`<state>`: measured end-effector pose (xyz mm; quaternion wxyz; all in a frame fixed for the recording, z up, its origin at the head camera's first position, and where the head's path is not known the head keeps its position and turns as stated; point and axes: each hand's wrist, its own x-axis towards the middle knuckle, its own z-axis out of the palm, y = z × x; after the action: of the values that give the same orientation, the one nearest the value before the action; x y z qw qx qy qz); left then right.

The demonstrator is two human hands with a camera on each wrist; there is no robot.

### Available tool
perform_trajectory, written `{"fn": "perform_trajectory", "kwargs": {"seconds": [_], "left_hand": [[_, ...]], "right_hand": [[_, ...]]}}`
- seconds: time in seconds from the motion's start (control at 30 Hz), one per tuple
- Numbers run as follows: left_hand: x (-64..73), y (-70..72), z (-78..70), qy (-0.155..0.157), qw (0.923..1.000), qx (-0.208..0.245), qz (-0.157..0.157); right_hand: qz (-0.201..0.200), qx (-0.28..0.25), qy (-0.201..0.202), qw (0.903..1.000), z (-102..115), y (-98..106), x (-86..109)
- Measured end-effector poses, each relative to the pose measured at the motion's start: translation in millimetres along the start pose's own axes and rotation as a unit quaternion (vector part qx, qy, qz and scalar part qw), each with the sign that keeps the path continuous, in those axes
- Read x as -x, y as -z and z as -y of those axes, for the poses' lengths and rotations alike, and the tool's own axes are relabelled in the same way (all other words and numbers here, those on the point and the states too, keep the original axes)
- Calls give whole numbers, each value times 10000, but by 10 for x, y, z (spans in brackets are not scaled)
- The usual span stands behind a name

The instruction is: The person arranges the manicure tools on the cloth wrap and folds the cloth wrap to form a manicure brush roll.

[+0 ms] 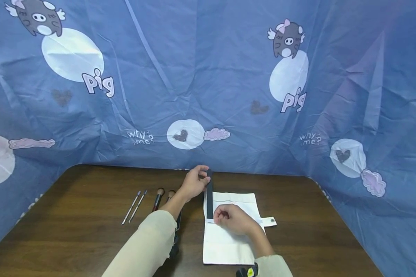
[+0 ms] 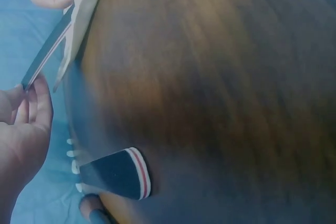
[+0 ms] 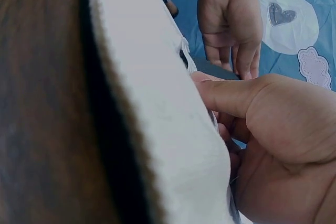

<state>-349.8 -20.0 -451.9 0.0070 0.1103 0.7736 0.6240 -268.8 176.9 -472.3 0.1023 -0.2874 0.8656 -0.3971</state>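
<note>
L hand (image 1: 195,181) pinched file (image 1: 210,198), lower ctr of frame.
R hand (image 1: 235,219) pinched pouch (image 1: 225,252) nr file's btm end; brushes (image 1: 158,200) & sticks (image 1: 131,207) lay lower L of ctr.

Blue pig-print fabric (image 1: 228,77) behind a wooden table (image 1: 90,242) shows a curtained-off tabletop workspace.

Head view — bright | wrist views — dim, hazy | tabletop (image 2: 210,103) blurred
</note>
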Motion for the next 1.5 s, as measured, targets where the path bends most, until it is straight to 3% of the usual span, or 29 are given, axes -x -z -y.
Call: {"fn": "perform_trajectory", "kwargs": {"seconds": [0.33,0.57,0.77,0.87,1.27,1.5], "left_hand": [[58,8,21,104,9972,-517,528],[83,80,6,-182,9881,-1401,609],[129,151,-16,-66,9816,-1569,1087],[131,172,-15,12,9767,-1684,1331],[145,236,-16,-356,9468,-2377,2141],[158,246,3,-246,9409,-2517,2253]], "right_hand": [[-4,41,-74,10000,-13,-5,-10],[28,-26,-170,9998,-2,-5,-18],[49,-89,-236,9997,14,-1,-11],[52,-114,-224,9997,17,-4,-14],[64,-55,-236,9997,15,-8,-28],[100,-47,-233,9997,52,22,-27]]}}
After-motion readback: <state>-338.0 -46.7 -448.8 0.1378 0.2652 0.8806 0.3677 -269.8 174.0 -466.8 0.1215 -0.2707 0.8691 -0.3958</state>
